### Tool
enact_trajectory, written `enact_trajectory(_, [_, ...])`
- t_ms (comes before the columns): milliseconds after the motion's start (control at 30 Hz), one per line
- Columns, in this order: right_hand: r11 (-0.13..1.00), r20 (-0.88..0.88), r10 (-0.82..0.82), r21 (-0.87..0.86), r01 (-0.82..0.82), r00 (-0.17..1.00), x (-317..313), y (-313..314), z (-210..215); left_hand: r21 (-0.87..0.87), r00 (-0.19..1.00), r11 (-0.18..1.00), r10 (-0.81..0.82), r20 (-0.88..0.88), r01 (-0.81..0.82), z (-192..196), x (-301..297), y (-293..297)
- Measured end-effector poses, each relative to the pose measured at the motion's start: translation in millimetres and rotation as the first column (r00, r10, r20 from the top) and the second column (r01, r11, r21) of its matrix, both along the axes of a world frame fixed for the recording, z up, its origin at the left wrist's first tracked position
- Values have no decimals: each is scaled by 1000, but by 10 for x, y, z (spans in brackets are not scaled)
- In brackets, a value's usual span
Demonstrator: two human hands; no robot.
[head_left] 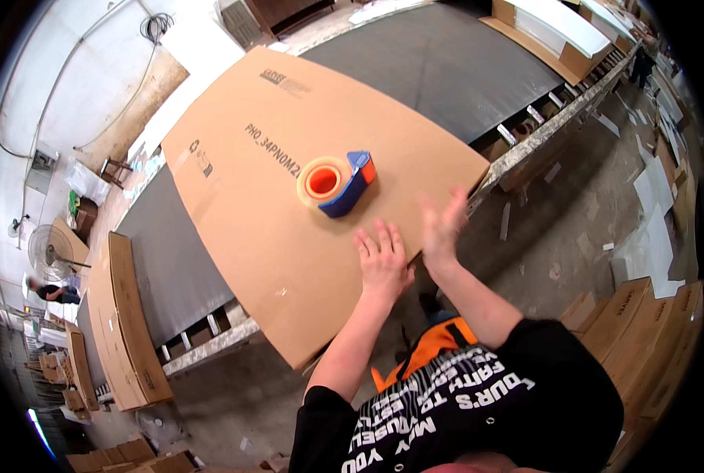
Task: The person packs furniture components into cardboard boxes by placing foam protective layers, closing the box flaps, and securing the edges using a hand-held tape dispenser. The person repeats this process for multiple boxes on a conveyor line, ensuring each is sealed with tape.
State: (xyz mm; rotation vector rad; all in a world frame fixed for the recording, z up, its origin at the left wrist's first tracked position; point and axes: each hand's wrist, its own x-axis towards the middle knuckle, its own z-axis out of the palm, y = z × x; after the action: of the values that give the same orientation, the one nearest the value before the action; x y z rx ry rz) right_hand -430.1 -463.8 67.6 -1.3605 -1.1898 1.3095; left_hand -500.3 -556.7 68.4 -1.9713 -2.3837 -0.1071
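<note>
A large flat cardboard box (257, 213) lies across the conveyor in front of me, its near edge toward my body. On top of it rests a tape dispenser (340, 188), blue and orange, with a roll of tape in it. My left hand (385, 264) lies with fingers stretched on the box near its close edge, just below the dispenser, and the thumb side is partly hidden. Over the box's near right edge is my right hand (443, 225), slightly blurred, fingers apart and nothing in it. Whether it touches the cardboard I cannot tell.
The dark conveyor belt (438, 67) runs from upper right to lower left, with metal rollers along its edge. Another box (123, 315) sits on it to the left. An open carton with white contents (557, 35) stands upper right. Cartons (644, 339) stack at right; a person (56, 293) is far left.
</note>
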Motion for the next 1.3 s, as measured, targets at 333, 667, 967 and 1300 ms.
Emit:
enact_trajectory(333, [943, 541, 211, -333, -22, 814, -1593, 644, 256, 3, 978, 1000, -6, 209, 6, -101, -1, 16])
enact_trajectory(667, [808, -437, 515, -39, -587, 737, 684, 1030, 1560, 45, 999, 999, 13, 45, -15, -91, 7, -77])
enact_trajectory(967, [483, 906, 379, -368, -795, -190, -63, 1237, 1619, 126, 993, 990, 43, 111, -57, -79, -22, -72])
enact_trajectory(1300, [311, 809, 436, -546, -778, -394, 1275, 632, 658, 135, 993, 987, 70, 90, -82, -18, 15, -154])
